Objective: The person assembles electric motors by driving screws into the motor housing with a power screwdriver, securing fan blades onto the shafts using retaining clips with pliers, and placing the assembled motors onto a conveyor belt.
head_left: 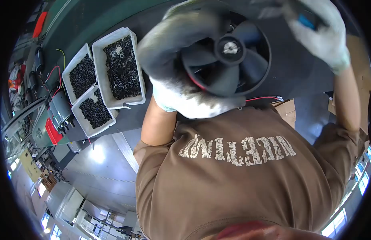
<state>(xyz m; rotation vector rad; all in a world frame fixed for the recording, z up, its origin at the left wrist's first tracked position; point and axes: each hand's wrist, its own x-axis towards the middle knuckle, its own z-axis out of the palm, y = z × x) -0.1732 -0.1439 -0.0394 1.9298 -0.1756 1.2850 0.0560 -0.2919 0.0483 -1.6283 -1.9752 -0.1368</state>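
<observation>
My left hand (193,98), in a stained whitish glove, holds a black fan (227,78) by the left side and lower edge of its round housing. The fan's blades surround a hub with a pale metal centre, and the fan faces up toward the camera. Up at the right, my right hand (325,40), also gloved, is closed round a dark tool with a blue part (306,22). Motion smears the tool's far end, which lies up and right of the fan. A red and black cable (265,98) runs out below the housing.
Three white bins (142,90) of small black rings and parts stand left of my left hand on the dark table (297,76). Farther left are cylindrical motors (60,106) with wires and a red object (53,131). Cardboard (286,112) lies by the table's near edge.
</observation>
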